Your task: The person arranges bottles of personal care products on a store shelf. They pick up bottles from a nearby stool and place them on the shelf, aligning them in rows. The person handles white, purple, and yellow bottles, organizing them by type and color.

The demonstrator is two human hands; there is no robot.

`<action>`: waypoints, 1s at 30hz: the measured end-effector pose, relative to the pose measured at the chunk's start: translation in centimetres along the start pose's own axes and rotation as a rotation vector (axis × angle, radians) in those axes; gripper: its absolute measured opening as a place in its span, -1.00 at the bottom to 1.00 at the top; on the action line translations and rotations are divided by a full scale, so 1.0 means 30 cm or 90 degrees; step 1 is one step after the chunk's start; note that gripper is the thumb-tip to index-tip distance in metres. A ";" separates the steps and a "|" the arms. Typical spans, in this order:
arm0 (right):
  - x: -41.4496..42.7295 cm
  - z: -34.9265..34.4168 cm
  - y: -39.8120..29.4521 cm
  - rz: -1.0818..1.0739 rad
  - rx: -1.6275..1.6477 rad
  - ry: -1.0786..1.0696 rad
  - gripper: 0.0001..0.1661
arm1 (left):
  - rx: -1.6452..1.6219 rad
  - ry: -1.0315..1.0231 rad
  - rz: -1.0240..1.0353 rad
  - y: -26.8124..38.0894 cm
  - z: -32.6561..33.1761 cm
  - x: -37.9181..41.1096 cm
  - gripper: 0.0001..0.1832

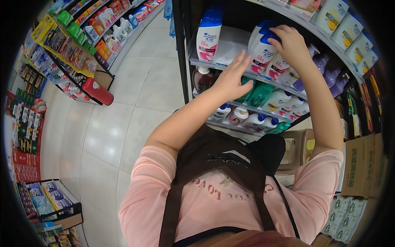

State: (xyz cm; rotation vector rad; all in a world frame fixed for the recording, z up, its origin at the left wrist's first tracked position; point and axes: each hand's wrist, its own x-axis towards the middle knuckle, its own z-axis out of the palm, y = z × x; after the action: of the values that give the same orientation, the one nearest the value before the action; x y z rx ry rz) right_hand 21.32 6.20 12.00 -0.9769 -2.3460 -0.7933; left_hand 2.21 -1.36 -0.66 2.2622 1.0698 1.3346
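My right hand (288, 44) is at the blue cap of a white Head & Shoulders shampoo bottle (261, 57), thumb in front and fingers over the top. That bottle stands upright at the front of a shelf (230, 40), with others like it behind and another shampoo bottle (276, 66) to its right. In front of the shelf edge, my left hand (231, 75) is held with fingers apart and nothing in it. Farther left on the same shelf stands a separate blue-capped shampoo bottle (209, 37).
Lower shelves hold green bottles (260, 95) and pump bottles (238, 115). Overhead on the right is a shelf of white bottles (331, 15). A beige plastic stool (296, 148) and cardboard boxes (359, 163) are at my right. A red cylinder (98, 91) lies by a display rack to the left.
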 end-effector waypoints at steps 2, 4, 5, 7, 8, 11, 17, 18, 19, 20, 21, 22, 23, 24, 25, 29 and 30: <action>-0.006 -0.039 -0.014 -0.014 0.015 -0.033 -0.56 | -0.022 -0.011 -0.012 0.013 0.009 0.015 -0.19; -0.009 -0.075 -0.031 -0.019 0.045 -0.064 -0.52 | -0.035 -0.014 -0.006 0.020 0.018 0.019 -0.18; -0.009 -0.088 -0.037 -0.016 0.066 -0.080 -0.50 | -0.037 -0.012 0.007 0.019 0.024 0.017 -0.17; -0.020 -0.102 -0.043 -0.010 0.109 -0.091 -0.49 | -0.064 -0.028 -0.001 0.039 0.034 0.013 -0.15; -0.022 -0.102 -0.049 -0.012 0.134 -0.086 -0.49 | -0.085 -0.042 -0.025 0.053 0.034 0.006 -0.14; -0.016 -0.084 -0.073 -0.044 0.152 -0.039 -0.51 | -0.114 -0.037 -0.057 0.066 0.038 -0.009 -0.09; 0.055 -0.056 -0.138 -0.069 0.140 0.021 -0.51 | -0.125 0.017 -0.112 0.063 0.012 -0.015 -0.02; 0.068 -0.044 -0.144 -0.073 0.141 0.034 -0.51 | -0.101 0.034 -0.100 0.050 0.007 -0.011 -0.02; 0.082 -0.033 -0.148 -0.061 0.145 0.021 -0.51 | -0.077 0.050 -0.089 0.034 0.003 -0.005 -0.02; 0.096 -0.022 -0.151 -0.050 0.150 0.008 -0.52 | -0.069 0.060 -0.080 0.015 -0.001 0.003 -0.02; 0.109 -0.010 -0.151 -0.040 0.155 -0.005 -0.52 | -0.066 0.063 -0.082 0.001 -0.005 0.014 -0.01; 0.120 0.002 -0.149 -0.032 0.147 -0.006 -0.52 | -0.062 0.065 -0.085 -0.011 -0.009 0.025 -0.01; 0.131 0.015 -0.147 -0.025 0.140 -0.006 -0.52 | -0.059 0.068 -0.087 -0.024 -0.011 0.037 -0.01; 0.147 0.030 -0.151 -0.022 0.136 -0.005 -0.52 | -0.052 0.074 -0.098 -0.040 -0.012 0.046 0.01; 0.162 0.043 -0.154 -0.004 0.136 -0.018 -0.52 | -0.049 0.072 -0.111 -0.054 -0.011 0.056 0.01; 0.212 0.094 -0.160 0.068 0.133 -0.058 -0.50 | -0.064 0.052 -0.150 -0.075 0.000 0.100 0.03; 0.223 0.104 -0.162 0.085 0.132 -0.064 -0.50 | -0.060 0.053 -0.155 -0.078 0.008 0.109 0.03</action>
State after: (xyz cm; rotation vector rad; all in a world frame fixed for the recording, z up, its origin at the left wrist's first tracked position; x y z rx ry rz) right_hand 12.83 8.63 12.27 -1.0904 -2.3621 -0.4484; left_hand 2.31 2.63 -0.13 1.9529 1.2361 1.3559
